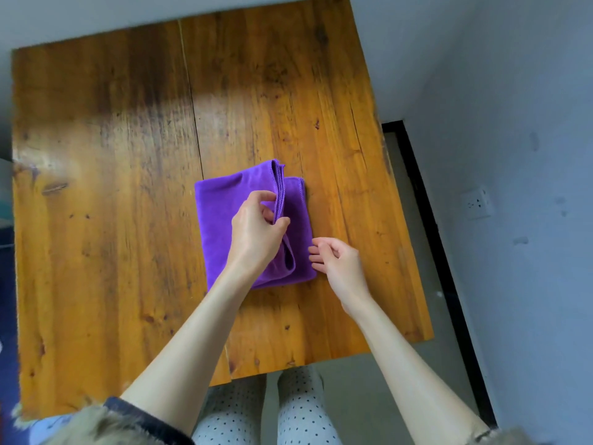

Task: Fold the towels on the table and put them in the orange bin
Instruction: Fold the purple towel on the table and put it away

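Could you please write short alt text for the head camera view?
A person's left hand pinches the raised edge of a partly folded purple towel on a wooden table. The right hand rests beside the towel's right edge, loosely curled, holding nothing.

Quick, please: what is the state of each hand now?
Left hand: pinches the raised fold of the purple towel.
Right hand: fingers loosely curled, holding nothing, beside the towel's edge.

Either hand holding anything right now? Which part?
The left hand pinches the purple towel by its raised stitched edge, lifting the upper layer over the rest. The right hand holds nothing; its loosely curled fingers sit at the towel's right edge.
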Motion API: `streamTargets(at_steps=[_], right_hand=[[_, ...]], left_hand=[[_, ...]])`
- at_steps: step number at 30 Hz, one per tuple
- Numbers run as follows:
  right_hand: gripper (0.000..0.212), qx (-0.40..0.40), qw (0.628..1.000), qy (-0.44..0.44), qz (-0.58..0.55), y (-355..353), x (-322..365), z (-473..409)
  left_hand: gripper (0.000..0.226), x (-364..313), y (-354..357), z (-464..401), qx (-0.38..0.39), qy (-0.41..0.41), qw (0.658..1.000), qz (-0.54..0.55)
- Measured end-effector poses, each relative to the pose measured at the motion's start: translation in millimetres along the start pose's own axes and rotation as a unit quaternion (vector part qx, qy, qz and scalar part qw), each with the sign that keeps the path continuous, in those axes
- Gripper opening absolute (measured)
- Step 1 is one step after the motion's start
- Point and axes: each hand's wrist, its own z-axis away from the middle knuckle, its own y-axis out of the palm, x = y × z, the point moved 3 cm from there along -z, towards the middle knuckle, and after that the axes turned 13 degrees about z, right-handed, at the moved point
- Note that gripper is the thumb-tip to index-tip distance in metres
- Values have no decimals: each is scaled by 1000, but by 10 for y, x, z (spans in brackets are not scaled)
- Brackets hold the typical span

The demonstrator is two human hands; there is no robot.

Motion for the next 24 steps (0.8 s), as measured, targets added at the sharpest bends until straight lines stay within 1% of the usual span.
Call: streamTargets(at_steps=[3,6,8,9,11,13,14,16,18,21,24], right_hand=[[27,19,1000,7,-20,-6,-18,-18],[27,34,999,21,-35,-5,-24,-50],[25,42,997,32,-51,-3,-10,-65],[23,47,997,34,-58,2,1,-71],[17,54,996,38,-58,24,16,-88],[18,48,997,43,-32,53,38,-116],[22,40,998,45,-13,68,60,-138],[29,18,999,30,28,96,151,-197],[31,-4,996,-7,86,134,293,-264],[22,-17,988,-46,149,224,461,-357],[17,-14,985,-73,157,250,479,-407]], left_hand=[[33,48,140,23,9,4,1000,-17],[37,132,281,49,37,-15,999,-37],[39,180,334,61,63,-30,997,-30],[38,184,341,74,76,-23,997,-16],[35,177,286,125,77,20,997,25],[40,208,107,194,33,79,995,53],[42,247,-14,226,2,108,993,45],[42,377,-251,260,-52,160,985,-25],[41,521,-414,259,-61,184,973,-121],[44,702,-452,217,0,188,957,-221],[48,776,-394,179,39,190,943,-270]])
